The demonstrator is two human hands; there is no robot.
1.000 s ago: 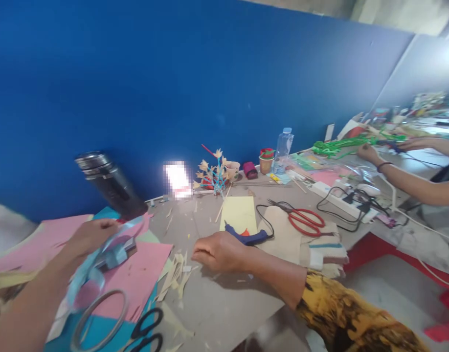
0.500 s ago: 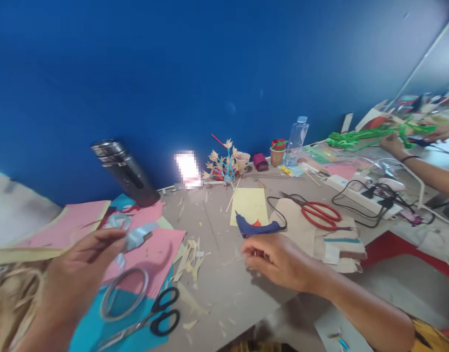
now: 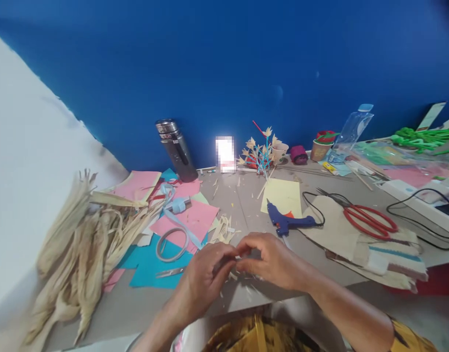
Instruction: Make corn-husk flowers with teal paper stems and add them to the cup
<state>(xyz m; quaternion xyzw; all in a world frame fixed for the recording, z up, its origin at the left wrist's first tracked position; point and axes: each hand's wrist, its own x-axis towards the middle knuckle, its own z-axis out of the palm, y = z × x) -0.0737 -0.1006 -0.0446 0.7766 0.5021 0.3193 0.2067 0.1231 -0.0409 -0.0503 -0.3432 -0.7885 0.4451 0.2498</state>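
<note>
Near the table's front edge, my left hand (image 3: pixel 209 271) and my right hand (image 3: pixel 272 261) meet with fingertips pinched together. Whatever they hold between them is too small or hidden to make out. A light blue ribbon (image 3: pixel 180 206) lies on pink paper (image 3: pixel 195 222), and one strand of it runs toward the back of my left hand. Scissors (image 3: pixel 171 272) lie partly covered by that hand, their blades on blue paper (image 3: pixel 147 274). Beyond my right hand rests a blue glue gun (image 3: pixel 288 220), its nozzle over a yellow sheet (image 3: pixel 283 193).
Dried corn husks (image 3: pixel 78 254) are heaped at the left, near a grey tape ring (image 3: pixel 173 244). A dark thermos (image 3: pixel 176 151) and husk flowers (image 3: pixel 263 151) stand along the wall. Red-handled scissors (image 3: pixel 371 221), a plastic bottle (image 3: pixel 351 134) and a power strip (image 3: pixel 422 200) are at the right.
My left hand has come away from beside the ribbon, moving right to meet my right hand. The view has turned left, bringing the husks in and taking another person's hands out.
</note>
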